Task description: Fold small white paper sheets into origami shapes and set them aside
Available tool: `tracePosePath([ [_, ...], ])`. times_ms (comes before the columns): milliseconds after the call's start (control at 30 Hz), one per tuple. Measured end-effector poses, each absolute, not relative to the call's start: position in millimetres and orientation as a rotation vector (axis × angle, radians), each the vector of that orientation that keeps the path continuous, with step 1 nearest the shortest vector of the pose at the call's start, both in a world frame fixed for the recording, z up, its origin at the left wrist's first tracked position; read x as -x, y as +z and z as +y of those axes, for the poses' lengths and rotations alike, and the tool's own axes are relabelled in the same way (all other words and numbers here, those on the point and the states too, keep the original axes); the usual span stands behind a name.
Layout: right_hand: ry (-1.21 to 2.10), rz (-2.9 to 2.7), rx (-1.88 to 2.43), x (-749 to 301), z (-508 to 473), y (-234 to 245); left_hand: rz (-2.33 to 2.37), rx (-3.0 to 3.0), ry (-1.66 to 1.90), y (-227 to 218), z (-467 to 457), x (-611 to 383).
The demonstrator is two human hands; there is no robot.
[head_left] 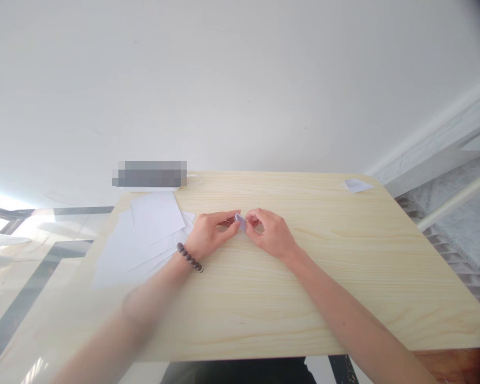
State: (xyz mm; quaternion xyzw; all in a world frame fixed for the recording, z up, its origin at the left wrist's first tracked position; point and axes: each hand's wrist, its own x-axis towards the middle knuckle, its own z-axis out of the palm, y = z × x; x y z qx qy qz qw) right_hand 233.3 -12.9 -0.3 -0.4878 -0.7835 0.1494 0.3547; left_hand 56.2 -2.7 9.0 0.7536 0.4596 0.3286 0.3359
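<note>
Between my two hands, over the middle of the table, is a small folded piece of white paper (241,221). My left hand (211,230) pinches its left side between thumb and fingers, and a dark beaded bracelet (189,258) circles that wrist. On the other side, my right hand (270,230) grips the paper's right edge with thumb and forefinger, the other fingers curled. Fingertips cover part of the paper, so its full folded shape is hidden.
Loose white sheets (156,218) overlap at the table's left, partly under my left forearm. Behind them stands a pixelated dark object (152,175) with a white cable. A folded white paper piece (357,185) lies at the far right corner of the wooden table (344,256), which meets a white wall.
</note>
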Motion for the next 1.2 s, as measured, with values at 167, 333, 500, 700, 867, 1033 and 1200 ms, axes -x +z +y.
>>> tracePosePath([
  [167, 0.288, -2.058, 1.387, -227.7, -13.3, -3.7, 1.286, -2.248, 0.876, 10.5, -6.4, -61.7],
  [333, 0.223, -2.052, 1.388, -225.1, -13.5, -6.5, 1.519, -2.386, 0.689, 13.1, -8.2, -67.5],
  [500, 0.159, -2.065, 1.383, -223.0, -14.0, -5.6, 1.703, -2.479, 0.369, 13.5, -9.8, -71.5],
  [700, 0.275, -1.978, 1.438, -222.0, -12.9, -5.0, 1.781, -2.452, 0.363, 14.0, -7.9, -72.0],
  [867, 0.346, -2.052, 1.271, -225.4, -13.4, -6.4, 1.671, -2.395, 0.443, 15.3, -8.1, -67.9],
  [1033, 0.294, -2.127, 1.155, -229.0, -14.0, -7.8, 1.477, -2.209, 0.529, 13.0, -6.2, -63.3],
  [1200, 0.288, -2.089, 1.09, -232.6, -12.9, -8.2, 1.209, -1.825, 0.675, 14.3, -0.6, -59.1],
])
